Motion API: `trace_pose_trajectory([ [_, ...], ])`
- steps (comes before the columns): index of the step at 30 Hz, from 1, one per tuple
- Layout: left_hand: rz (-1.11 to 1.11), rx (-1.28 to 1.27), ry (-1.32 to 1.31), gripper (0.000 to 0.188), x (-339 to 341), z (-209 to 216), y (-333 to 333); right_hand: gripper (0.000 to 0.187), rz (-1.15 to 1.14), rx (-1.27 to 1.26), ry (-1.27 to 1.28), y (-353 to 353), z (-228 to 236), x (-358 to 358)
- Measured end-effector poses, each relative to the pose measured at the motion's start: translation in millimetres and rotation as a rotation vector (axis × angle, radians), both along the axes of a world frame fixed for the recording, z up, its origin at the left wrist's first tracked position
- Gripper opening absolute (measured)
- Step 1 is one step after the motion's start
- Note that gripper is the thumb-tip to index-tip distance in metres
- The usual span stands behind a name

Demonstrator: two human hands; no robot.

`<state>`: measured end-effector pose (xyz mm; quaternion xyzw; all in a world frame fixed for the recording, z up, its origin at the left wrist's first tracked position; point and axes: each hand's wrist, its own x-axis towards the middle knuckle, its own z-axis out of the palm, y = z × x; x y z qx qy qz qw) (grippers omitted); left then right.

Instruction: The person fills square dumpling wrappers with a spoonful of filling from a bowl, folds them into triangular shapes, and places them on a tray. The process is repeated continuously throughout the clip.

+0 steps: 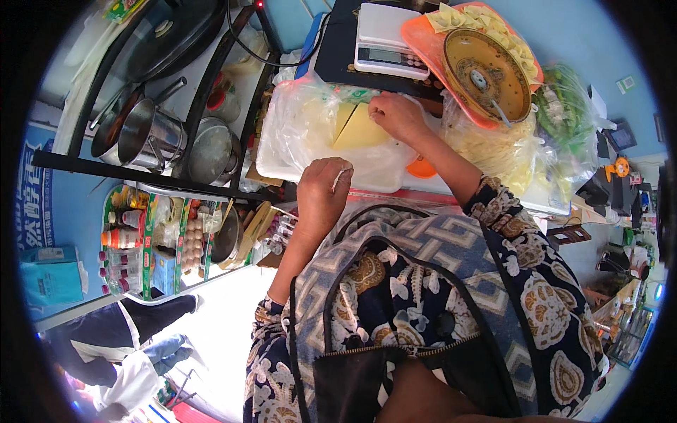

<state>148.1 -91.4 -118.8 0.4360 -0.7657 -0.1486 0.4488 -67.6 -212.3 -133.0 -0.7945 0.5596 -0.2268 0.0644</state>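
Two stacks of pale yellow square wonton wrappers [362,132] lie side by side in a clear plastic bag [300,113] on a white tray [381,185]. My right hand [400,118] reaches over the right stack, its fingertips pinched at the far edge of the wrappers. Nearer to me, my left hand [324,192] hovers at the tray's front edge with its fingers closed. A whitish bit shows by its thumb, too small to name. Right of the tray, a brown bowl [462,49] with a spoon [501,113] stands on an orange tray [416,32] of folded wontons [486,21].
A white kitchen scale [388,35] stands behind the wrappers. Bags of yellow noodles [486,151] and green vegetables [560,106] lie at the right. On the left, a black rack [141,166] holds steel pots [151,134]; below it are bottles and eggs [192,243]. Another person [113,338] is at lower left.
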Motion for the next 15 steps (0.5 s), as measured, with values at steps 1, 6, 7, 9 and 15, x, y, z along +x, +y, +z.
trace_pose_trajectory([
  [1,-0.001,0.005,-0.002,0.009,1,0,1,0.013,-0.004,0.008,-0.003,1,1,2],
  [6,-0.008,0.008,0.003,0.009,0,-2,4,0.012,-0.033,-0.079,-0.094,3,-5,4],
  [7,-0.007,0.01,0.0,0.009,1,-2,5,0.012,-0.023,-0.063,-0.084,3,-5,5],
  [9,-0.008,0.017,-0.005,0.01,2,-3,7,0.012,-0.008,-0.029,-0.063,5,-5,5],
  [15,0.019,0.013,0.02,0.012,4,-3,8,0.012,0.019,-0.211,-0.051,17,-12,11],
])
